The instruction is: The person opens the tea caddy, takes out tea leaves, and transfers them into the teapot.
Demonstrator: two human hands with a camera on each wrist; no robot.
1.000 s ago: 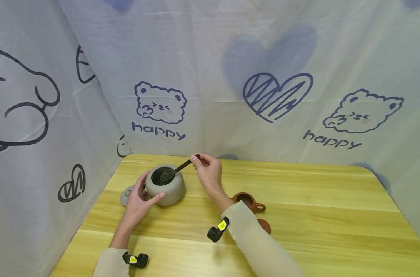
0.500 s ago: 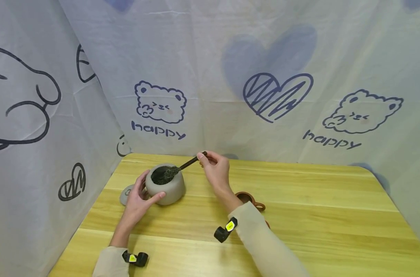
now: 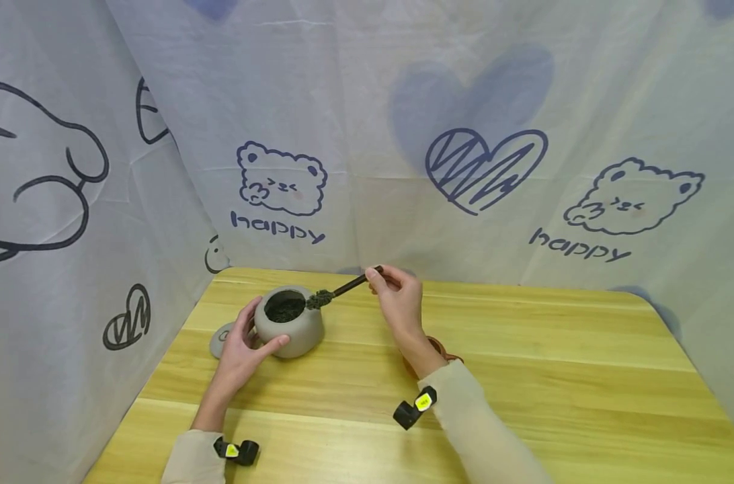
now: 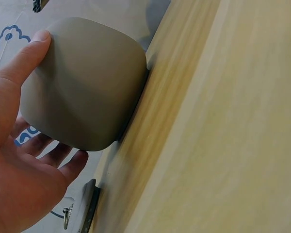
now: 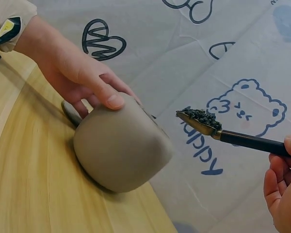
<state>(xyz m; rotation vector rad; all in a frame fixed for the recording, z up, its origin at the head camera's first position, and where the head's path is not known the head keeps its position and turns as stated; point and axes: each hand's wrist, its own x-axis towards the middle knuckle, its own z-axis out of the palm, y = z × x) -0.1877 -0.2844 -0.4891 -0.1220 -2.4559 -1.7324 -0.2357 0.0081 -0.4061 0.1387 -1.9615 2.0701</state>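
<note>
While the wooden table (image 3: 585,376) fills the lower view, the gray jar (image 3: 300,336) stands on it toward the left, mouth uncovered. It looks stiff, fairly weighty and breakable, perhaps ceramic, its matte side probably not very slippery; the round belly seems the surest hold. The left hand (image 3: 242,351) grasps it there, thumb on the near side. A reddish-brown vessel (image 3: 441,348), mostly hidden behind the right wrist (image 3: 426,356), seems brittle too. Just beside the jar lies a flat gray lid (image 3: 220,340). Pinching the slim scoop (image 5: 252,142) near its handle's end, the right hand (image 3: 398,304) has it near the jar's mouth; it seems light and rigid. Its heaped dark leaves (image 5: 202,117) look loose and could spill if tilted.
</note>
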